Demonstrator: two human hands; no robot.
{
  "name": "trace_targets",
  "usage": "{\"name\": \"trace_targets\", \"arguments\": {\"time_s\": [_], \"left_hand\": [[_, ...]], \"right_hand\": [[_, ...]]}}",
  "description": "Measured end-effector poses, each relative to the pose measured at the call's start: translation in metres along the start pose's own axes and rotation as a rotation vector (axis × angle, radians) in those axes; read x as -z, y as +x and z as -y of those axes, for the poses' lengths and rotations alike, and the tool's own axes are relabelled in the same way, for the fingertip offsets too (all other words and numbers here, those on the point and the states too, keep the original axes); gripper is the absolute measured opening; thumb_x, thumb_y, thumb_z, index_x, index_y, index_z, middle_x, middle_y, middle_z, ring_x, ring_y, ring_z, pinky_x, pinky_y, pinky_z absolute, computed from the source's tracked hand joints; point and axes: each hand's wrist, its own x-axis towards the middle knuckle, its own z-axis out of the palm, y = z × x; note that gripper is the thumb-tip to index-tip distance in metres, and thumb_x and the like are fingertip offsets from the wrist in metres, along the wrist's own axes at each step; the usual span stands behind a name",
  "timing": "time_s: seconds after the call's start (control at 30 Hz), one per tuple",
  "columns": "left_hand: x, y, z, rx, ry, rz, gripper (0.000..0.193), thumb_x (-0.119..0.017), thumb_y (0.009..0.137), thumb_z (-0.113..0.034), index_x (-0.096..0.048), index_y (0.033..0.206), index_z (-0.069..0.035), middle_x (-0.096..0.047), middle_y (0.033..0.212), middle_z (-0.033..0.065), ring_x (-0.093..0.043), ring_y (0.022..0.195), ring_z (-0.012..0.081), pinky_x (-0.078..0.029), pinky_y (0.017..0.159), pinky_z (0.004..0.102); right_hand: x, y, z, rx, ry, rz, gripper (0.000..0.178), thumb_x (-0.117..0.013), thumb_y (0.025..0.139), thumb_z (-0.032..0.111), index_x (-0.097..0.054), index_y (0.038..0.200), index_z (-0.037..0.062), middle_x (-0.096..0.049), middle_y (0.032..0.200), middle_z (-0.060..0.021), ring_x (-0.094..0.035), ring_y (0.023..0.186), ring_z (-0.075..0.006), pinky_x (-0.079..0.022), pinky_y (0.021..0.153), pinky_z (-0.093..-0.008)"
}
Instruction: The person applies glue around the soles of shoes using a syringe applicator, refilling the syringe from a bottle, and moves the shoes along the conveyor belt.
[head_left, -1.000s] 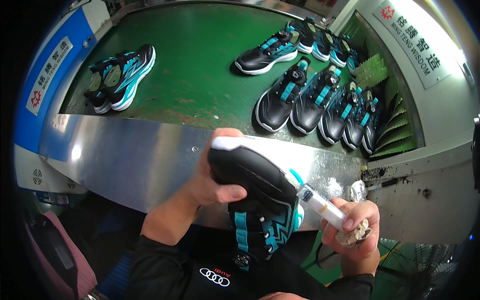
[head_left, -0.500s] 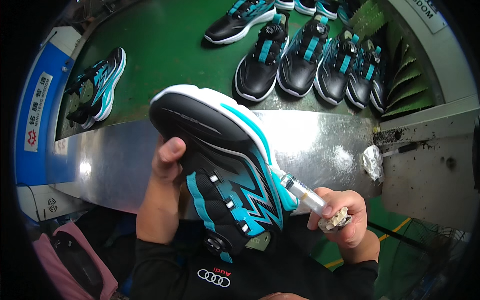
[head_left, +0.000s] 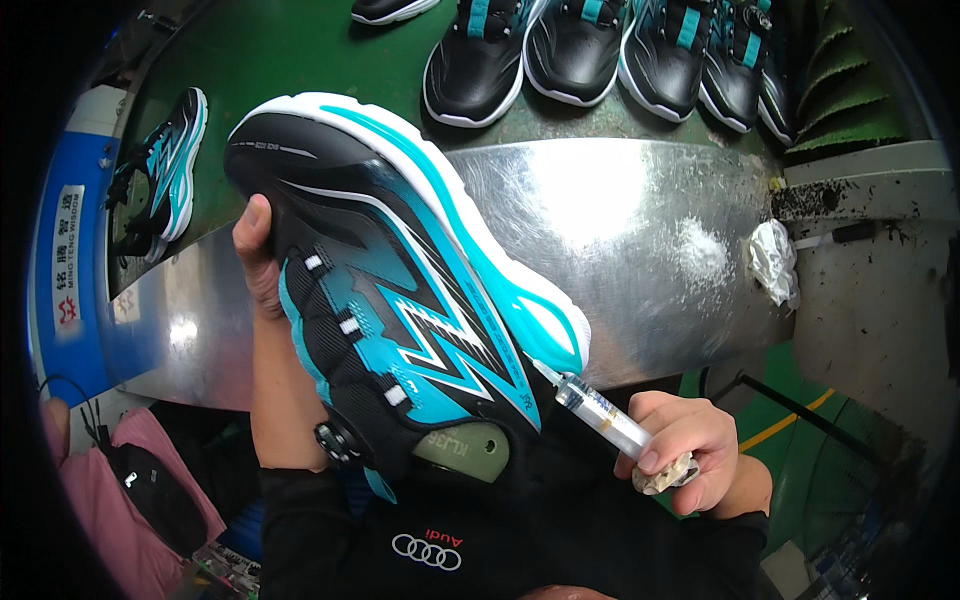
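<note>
A black and turquoise sports shoe point(head_left: 400, 290) with a white sole fills the middle of the head view, its toe toward the upper left. A green last point(head_left: 465, 452) shows in its opening. My left hand point(head_left: 262, 258) grips the shoe from the far side near the forefoot; most of its fingers are hidden. In my right hand point(head_left: 685, 450) is a clear syringe point(head_left: 605, 415), its tip touching or very near the seam between upper and sole at the heel. A crumpled whitish wad point(head_left: 665, 474) sits at the syringe's rear end, under my fingers.
Several similar shoes point(head_left: 570, 55) stand in a row on the green bench point(head_left: 300, 50); another shoe point(head_left: 170, 175) lies at the left. Along the near edge runs a shiny metal plate point(head_left: 640, 200) with white powder point(head_left: 700, 250). A crumpled white bag point(head_left: 772, 262) and a dark-handled brush-like tool point(head_left: 850, 233) lie at the right.
The shoe has moved left and turned to show more of its side. The syringe tip has shifted along the seam, lower on the heel. My view has tilted slightly.
</note>
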Motion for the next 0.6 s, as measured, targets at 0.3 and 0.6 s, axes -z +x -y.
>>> {"name": "trace_targets", "arguments": {"time_s": [0.3,0.6], "left_hand": [[0.012,0.010,0.002,-0.011,0.006,0.017,0.053,-0.058,0.084,-0.036,-0.048,0.125,-0.005,-0.056,0.120,0.0126,-0.056,0.107,0.0261,-0.044,0.094,0.0421],[0.015,0.018,0.006,0.098,0.049,-0.099,0.054,-0.056,0.083,-0.035,-0.047,0.127,-0.005,-0.053,0.125,0.0156,-0.054,0.112,0.0300,-0.042,0.097,0.0486]], "right_hand": [[0.007,-0.019,-0.014,0.076,-0.062,-0.024,0.039,-0.071,0.078,0.035,-0.063,0.097,0.0015,-0.065,0.081,-0.0089,-0.047,0.057,-0.0195,-0.034,0.054,-0.0308],[0.015,-0.032,-0.032,0.101,-0.068,-0.070,0.037,-0.073,0.076,0.032,-0.064,0.097,0.0025,-0.065,0.081,-0.0067,-0.047,0.058,-0.0186,-0.035,0.054,-0.0301]]}}
